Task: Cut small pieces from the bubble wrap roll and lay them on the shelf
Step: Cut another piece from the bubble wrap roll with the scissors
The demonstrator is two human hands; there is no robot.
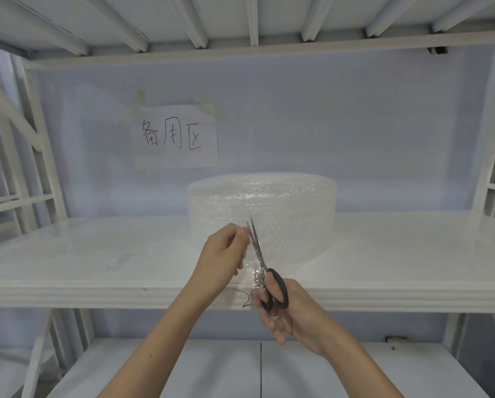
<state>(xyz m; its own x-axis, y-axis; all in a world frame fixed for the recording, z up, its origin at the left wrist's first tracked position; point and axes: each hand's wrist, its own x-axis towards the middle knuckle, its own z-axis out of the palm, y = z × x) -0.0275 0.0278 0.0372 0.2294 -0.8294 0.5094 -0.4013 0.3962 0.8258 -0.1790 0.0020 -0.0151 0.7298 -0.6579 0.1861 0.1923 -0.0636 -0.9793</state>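
Observation:
A large clear bubble wrap roll stands on end in the middle of the white shelf. A loose strip of wrap hangs from it toward me. My left hand pinches the strip's upper edge. My right hand holds black-handled scissors, their blades pointing up along the strip, nearly closed. A small clear cut piece lies flat on the shelf to the left.
A paper sign with handwritten characters is taped to the back wall. White frame uprights stand at both sides, an upper shelf overhead, and a lower shelf beneath. A black mark sits on the shelf's front edge.

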